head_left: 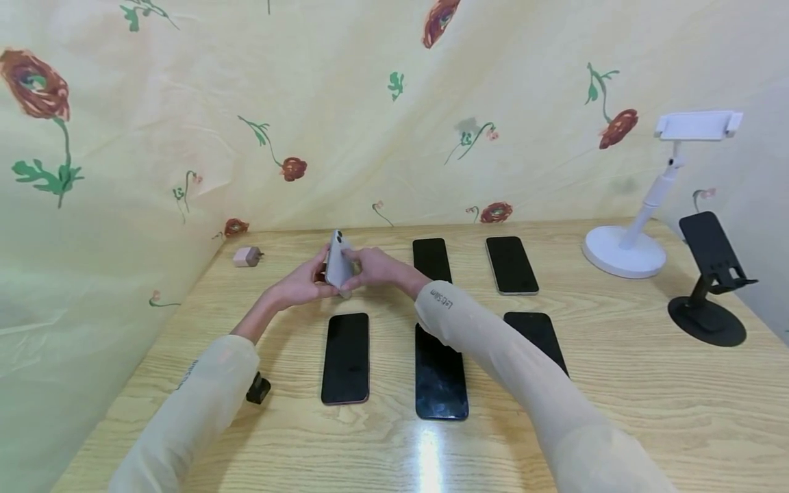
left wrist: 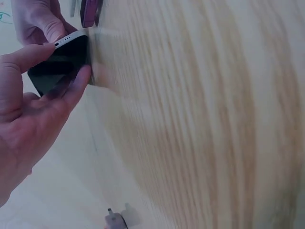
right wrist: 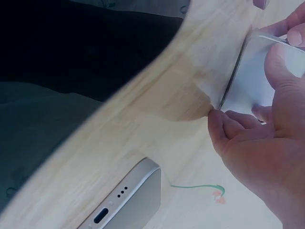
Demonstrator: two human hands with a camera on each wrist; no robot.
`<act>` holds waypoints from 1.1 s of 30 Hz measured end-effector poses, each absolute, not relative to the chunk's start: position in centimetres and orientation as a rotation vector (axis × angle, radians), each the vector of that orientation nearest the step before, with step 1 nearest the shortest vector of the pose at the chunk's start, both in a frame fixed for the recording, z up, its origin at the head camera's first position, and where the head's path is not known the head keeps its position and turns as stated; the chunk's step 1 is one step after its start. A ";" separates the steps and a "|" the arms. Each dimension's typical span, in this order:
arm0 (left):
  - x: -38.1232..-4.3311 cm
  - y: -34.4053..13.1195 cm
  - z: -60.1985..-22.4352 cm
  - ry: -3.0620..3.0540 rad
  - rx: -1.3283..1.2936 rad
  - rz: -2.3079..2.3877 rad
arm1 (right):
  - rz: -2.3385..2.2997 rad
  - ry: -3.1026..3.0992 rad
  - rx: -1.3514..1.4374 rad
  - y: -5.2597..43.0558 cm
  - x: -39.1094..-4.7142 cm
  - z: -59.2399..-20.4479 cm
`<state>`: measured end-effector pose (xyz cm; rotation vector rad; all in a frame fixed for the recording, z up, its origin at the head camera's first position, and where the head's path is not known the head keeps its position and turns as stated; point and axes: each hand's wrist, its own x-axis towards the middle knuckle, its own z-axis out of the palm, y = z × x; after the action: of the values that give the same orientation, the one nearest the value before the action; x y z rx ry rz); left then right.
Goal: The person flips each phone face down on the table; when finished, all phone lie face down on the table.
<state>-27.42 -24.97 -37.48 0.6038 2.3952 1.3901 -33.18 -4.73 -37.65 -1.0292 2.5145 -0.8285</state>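
Observation:
A pale silver phone (head_left: 339, 262) stands tilted on edge between both hands at the back left of the table, its back with the camera towards the right. My left hand (head_left: 303, 282) grips it from the left; in the left wrist view the fingers lie along the dark screen (left wrist: 59, 67) and the thumb is at the port end. My right hand (head_left: 377, 266) holds it from the other side, thumb on the pale back (right wrist: 250, 71) in the right wrist view. A thin clear-looking rim runs along one edge; whether it is a case I cannot tell.
Several dark-screened phones lie on the table, one nearest my hands (head_left: 345, 359), others partly under the right sleeve (head_left: 440, 383). A plug charger (head_left: 246, 257) is at the left, a small black object (head_left: 259, 389) by the left sleeve. White (head_left: 625, 250) and black (head_left: 709, 322) stands are right.

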 end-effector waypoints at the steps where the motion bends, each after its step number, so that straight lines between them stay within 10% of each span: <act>1: -27.4 -25.0 -37.5 2.412 0.607 1.382 | -0.804 2.526 -1.036 -4.8 -33.1 -37.7; 33: -27.5 -24.4 -37.6 2.704 0.448 0.807 | -0.505 2.645 -0.948 -5.1 -32.2 -37.8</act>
<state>-27.46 -24.44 -37.59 0.4482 2.7043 0.8072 -32.19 -5.08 -37.75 -0.9483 2.6449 -0.5053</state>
